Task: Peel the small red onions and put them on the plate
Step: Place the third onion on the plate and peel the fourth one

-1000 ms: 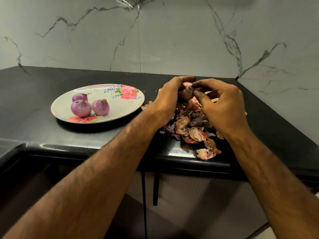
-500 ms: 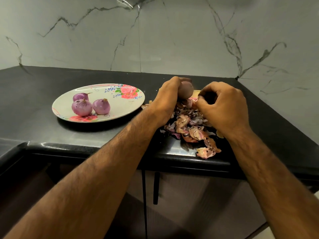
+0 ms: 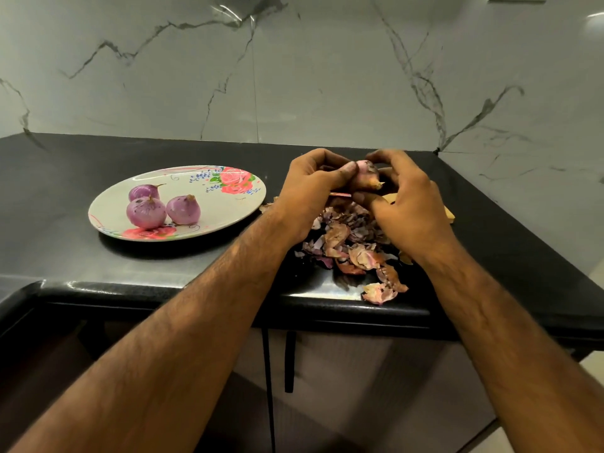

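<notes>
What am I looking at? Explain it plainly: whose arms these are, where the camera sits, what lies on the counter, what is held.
No machine here: these are a person's two bare arms. The picture comes from a camera worn on the head, looking forward and down. On the black counter sits a flowered plate with three purple onions. To its right lies a heap of onion skins. Above that heap, the left hand and right hand both grip a fourth onion, fingers curled round it, seemingly peeling it. A marble wall stands behind.
</notes>
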